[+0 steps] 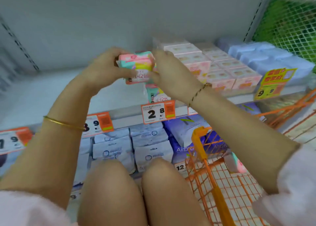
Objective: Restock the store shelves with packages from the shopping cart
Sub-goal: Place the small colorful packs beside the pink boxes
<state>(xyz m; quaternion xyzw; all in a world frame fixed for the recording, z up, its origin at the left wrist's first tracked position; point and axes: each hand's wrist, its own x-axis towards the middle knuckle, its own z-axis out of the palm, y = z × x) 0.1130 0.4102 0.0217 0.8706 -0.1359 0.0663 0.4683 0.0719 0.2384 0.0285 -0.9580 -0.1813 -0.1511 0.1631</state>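
Two hands share one grip in the head view: left hand [102, 66] and right hand [169, 75] clasp a pink-and-teal package [138, 65] above the shelf [51, 89]. Step: placement. The next move likely calls for lowering it beside the standing pack [155, 94]; the shopping cart [199, 143] waits alongside.

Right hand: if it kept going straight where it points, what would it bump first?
Probably the pack it holds. The right hand points left and up, and the left hand grips the pack's far side. The picture is blurry, so depth is uncertain.
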